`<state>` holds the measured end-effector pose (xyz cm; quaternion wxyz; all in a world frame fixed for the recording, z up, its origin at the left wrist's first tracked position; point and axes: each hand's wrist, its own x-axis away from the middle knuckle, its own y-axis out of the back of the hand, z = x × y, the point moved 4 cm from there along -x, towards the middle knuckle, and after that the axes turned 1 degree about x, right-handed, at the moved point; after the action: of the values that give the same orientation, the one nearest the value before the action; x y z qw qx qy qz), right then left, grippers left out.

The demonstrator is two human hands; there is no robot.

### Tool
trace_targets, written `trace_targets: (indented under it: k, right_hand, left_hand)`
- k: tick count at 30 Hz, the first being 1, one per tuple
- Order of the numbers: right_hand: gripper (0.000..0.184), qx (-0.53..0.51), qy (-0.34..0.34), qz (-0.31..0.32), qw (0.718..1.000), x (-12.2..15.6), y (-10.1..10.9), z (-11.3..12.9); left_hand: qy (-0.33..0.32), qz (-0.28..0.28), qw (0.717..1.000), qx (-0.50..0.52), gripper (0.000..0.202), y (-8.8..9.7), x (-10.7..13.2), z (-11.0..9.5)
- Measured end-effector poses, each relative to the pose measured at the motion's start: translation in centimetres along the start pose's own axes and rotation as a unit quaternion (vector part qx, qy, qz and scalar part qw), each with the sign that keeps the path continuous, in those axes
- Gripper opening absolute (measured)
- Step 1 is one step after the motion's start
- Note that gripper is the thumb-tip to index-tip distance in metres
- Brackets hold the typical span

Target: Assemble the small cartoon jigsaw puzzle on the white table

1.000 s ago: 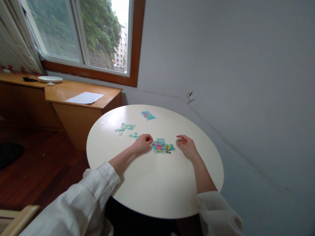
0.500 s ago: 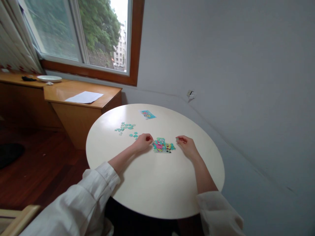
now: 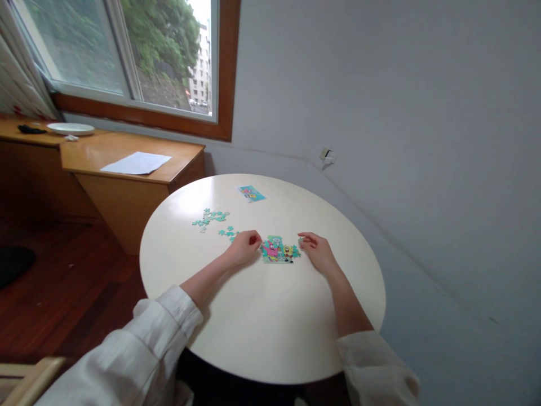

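Observation:
A partly joined jigsaw puzzle (image 3: 278, 251) with pink and yellow cartoon figures on a green-blue ground lies flat on the round white table (image 3: 257, 321). My left hand (image 3: 245, 247) rests at its left edge, fingers curled together; whatever they may pinch is hidden. On the other side, my right hand (image 3: 318, 251) holds a small puzzle piece (image 3: 300, 242) between thumb and fingers, close to the puzzle's right edge. Its index finger sticks out over the piece. Several loose puzzle pieces (image 3: 214, 216) lie to the left, and a few more (image 3: 229, 232) sit just beyond my left hand.
A small picture card (image 3: 252, 194) showing the same figures lies toward the table's far side. Left of the table stands a wooden desk (image 3: 122, 194) bearing a paper sheet (image 3: 137, 163) and a white plate (image 3: 71, 129). A wall with a socket (image 3: 326, 155) borders the right.
My right hand has shifted slightly left, bringing the puzzle piece close to the puzzle's right edge. My left hand stays at the left edge. The whole view has turned a little.

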<state>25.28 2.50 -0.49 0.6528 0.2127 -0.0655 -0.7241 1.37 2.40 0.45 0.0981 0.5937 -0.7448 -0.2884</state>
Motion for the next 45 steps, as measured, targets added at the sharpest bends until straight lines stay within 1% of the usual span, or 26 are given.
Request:
trace_targets:
  k: [7, 9, 11, 13, 17, 18, 20, 22, 24, 28, 34, 39, 45]
  right_hand:
    - [0.036, -0.013, -0.002, -0.018, 1.0, -0.1, -0.5, -0.2]
    - [0.036, -0.018, -0.005, -0.023, 1.0, -0.1, -0.7, -0.3]
    - [0.037, -0.023, -0.009, -0.026, 0.999, -0.1, -0.8, -0.3]
    - [0.037, -0.024, -0.008, -0.026, 0.999, 0.0, -1.0, -0.2]
    - [0.036, -0.013, -0.003, -0.037, 0.999, 0.2, -1.2, 0.0]
    - [0.036, -0.009, -0.004, -0.043, 0.999, 0.2, -1.2, 0.0]
    - [0.035, -0.002, -0.012, -0.054, 0.998, 0.3, -1.2, 0.0]
    - [0.035, 0.003, -0.02, -0.064, 0.998, 0.4, -1.1, 0.0]
    - [0.035, 0.006, -0.026, -0.068, 0.997, 0.5, -1.1, 0.1]
    - [0.034, 0.014, -0.036, -0.049, 0.998, 0.8, -1.3, 0.7]
    - [0.032, 0.029, -0.063, -0.042, 0.997, 1.2, -1.5, 1.3]
    - [0.027, 0.056, -0.046, -0.018, 0.997, 1.3, -1.8, 1.6]
    - [0.025, 0.056, -0.035, -0.031, 0.997, 1.5, -2.0, 1.9]
  left_hand:
    - [-0.018, -0.02, 0.999, -0.026, 0.011, 0.0, 0.4, -1.0]
    - [-0.022, -0.011, 0.999, -0.028, 0.012, 0.0, 0.6, -1.3]
    - [-0.03, 0.011, 0.999, -0.025, 0.016, -0.1, 0.8, -1.5]
    - [-0.053, 0.04, 0.998, -0.02, 0.025, -0.4, 1.1, -1.7]
    - [-0.127, 0.102, 0.986, -0.038, 0.066, -1.2, 1.7, -1.6]
    - [-0.14, 0.115, 0.982, -0.053, 0.072, -1.4, 1.8, -1.5]
    - [-0.147, 0.134, 0.976, -0.086, 0.078, -1.7, 2.0, -1.3]
    - [-0.139, 0.14, 0.975, -0.103, 0.078, -1.9, 2.1, -1.1]
    - [-0.13, 0.134, 0.977, -0.1, 0.075, -1.9, 2.1, -1.2]
    - [-0.117, 0.122, 0.981, -0.093, 0.072, -1.8, 2.0, -1.4]
    - [-0.097, 0.134, 0.982, -0.093, 0.069, -1.8, 2.1, -1.5]
    - [-0.088, 0.129, 0.984, -0.086, 0.069, -2.0, 2.2, -1.0]
    - [-0.071, 0.129, 0.985, -0.091, 0.066, -2.1, 2.4, -1.2]
